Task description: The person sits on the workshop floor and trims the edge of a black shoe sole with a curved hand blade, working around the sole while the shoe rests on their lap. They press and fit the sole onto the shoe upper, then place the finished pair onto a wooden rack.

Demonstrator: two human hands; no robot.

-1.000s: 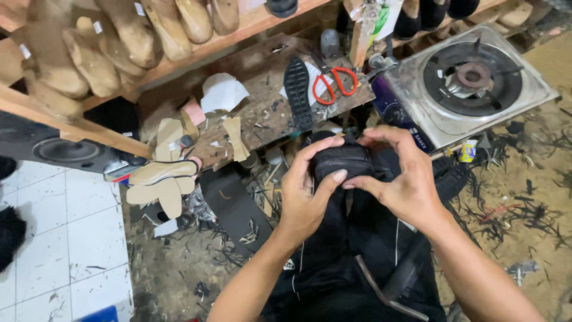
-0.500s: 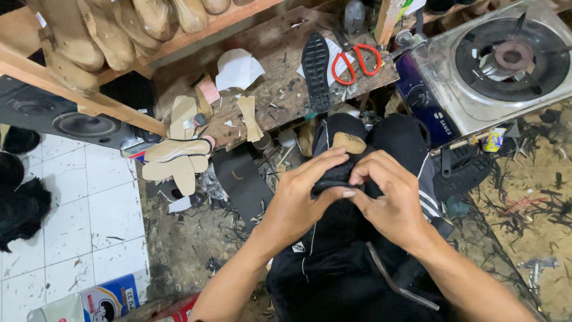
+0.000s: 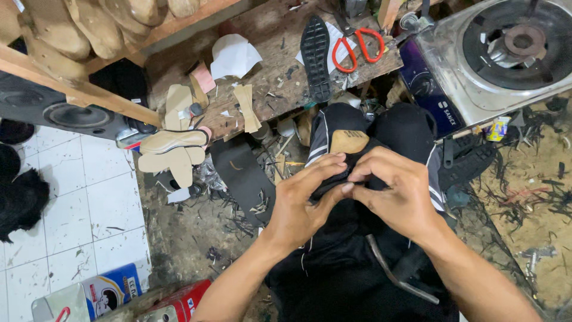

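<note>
Both my hands press on a black shoe upper (image 3: 333,179) stretched over a wooden last, whose tan heel end (image 3: 349,141) shows just beyond my fingers. It rests on my knees, which are in black trousers with white stripes. My left hand (image 3: 302,200) grips the near left side with fingers curled onto the black material. My right hand (image 3: 398,192) pinches the same edge from the right, fingertips meeting those of the left. The part under my palms is hidden.
A low wooden bench (image 3: 268,89) ahead holds a black sole (image 3: 315,55), red-handled scissors (image 3: 357,46), paper and card pieces. A gas stove (image 3: 506,53) stands at right, a speaker (image 3: 65,113) and insoles (image 3: 173,149) at left. Wooden lasts (image 3: 71,30) fill a rack. Scraps litter the floor.
The view has shifted so my hands sit lower and more to the right. My fingers have moved closer together on the black upper, and the tan end of the last shows more.
</note>
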